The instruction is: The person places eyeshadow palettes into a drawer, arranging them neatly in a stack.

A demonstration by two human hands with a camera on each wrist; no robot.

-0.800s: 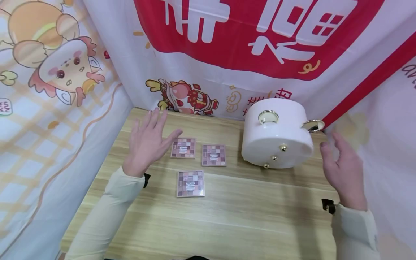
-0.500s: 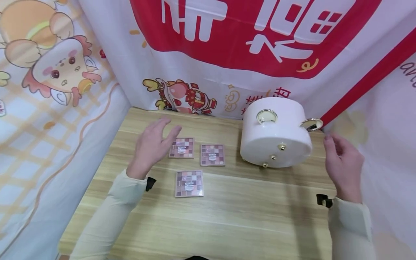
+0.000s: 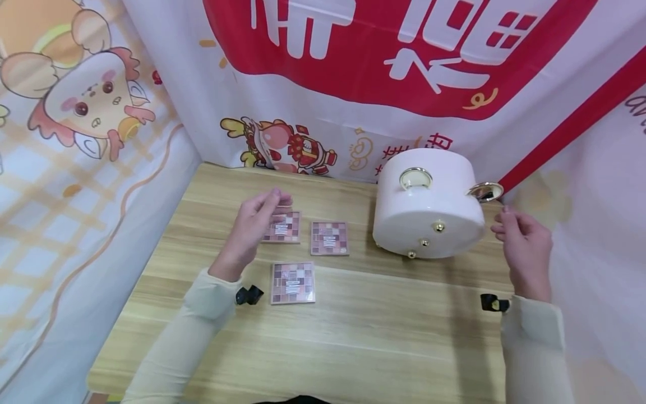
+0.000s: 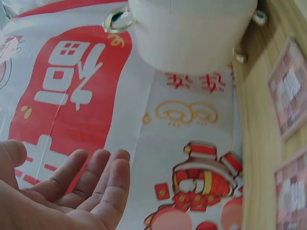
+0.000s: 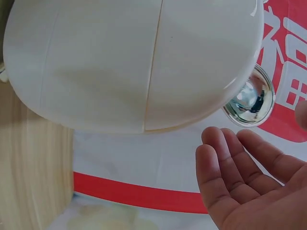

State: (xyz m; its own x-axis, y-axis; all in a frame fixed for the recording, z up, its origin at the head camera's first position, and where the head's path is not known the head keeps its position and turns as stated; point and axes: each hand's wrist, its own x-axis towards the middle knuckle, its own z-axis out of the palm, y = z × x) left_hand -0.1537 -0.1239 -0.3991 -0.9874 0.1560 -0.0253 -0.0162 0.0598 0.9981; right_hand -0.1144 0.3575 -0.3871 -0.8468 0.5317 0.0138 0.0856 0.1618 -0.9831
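My left hand (image 3: 254, 227) hovers above the far-left square makeup palette (image 3: 284, 229) and partly covers it. In the left wrist view its fingers are loosely bent with nothing between them. My right hand (image 3: 527, 249) is in the air just right of a white rounded box (image 3: 429, 196) with gold knobs and two gold-rimmed, ear-like rings. The right wrist view has its relaxed fingers near the gold ear (image 5: 252, 98), apart from it and holding nothing. Two more palettes with pink and mauve squares lie flat, a middle palette (image 3: 330, 238) and a nearer palette (image 3: 293, 283).
The wooden table (image 3: 353, 336) meets a white cloth backdrop (image 3: 202, 101) with red and cartoon prints at its back. More printed cloth hangs at the left and right. The white box takes up the back right of the table.
My left hand has moved right and turned, thumb now uppermost, over the far-left palette. The right hand has shifted slightly left and its fingers have relaxed inward. Palettes and box stay put.
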